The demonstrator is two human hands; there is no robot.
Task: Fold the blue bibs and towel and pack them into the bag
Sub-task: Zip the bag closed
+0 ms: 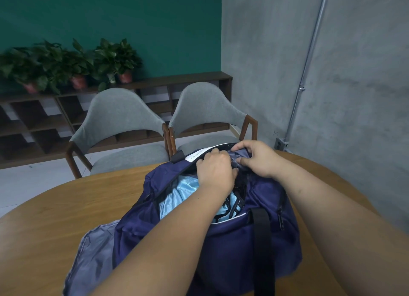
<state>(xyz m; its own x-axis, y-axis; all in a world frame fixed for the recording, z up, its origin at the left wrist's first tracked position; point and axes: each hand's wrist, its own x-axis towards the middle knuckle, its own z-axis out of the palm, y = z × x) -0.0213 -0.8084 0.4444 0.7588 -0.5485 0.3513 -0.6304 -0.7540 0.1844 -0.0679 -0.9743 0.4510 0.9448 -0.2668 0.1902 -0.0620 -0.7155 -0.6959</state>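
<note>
- Grip, left hand (215, 170): fingers curled on the far rim of the navy bag (232, 240).
- Grip, right hand (260, 159): pinches the same rim, just beside.
- Light-blue cloth (177, 196): inside the unzipped bag.
- Bag rests on wooden table (55, 207).

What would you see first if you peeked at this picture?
A big dark blue bag sits open in the middle of the wooden table, with light blue cloth showing inside. At its far end the left hand and right hand both pinch its fabric. Two grey chairs stand behind the table.
</note>
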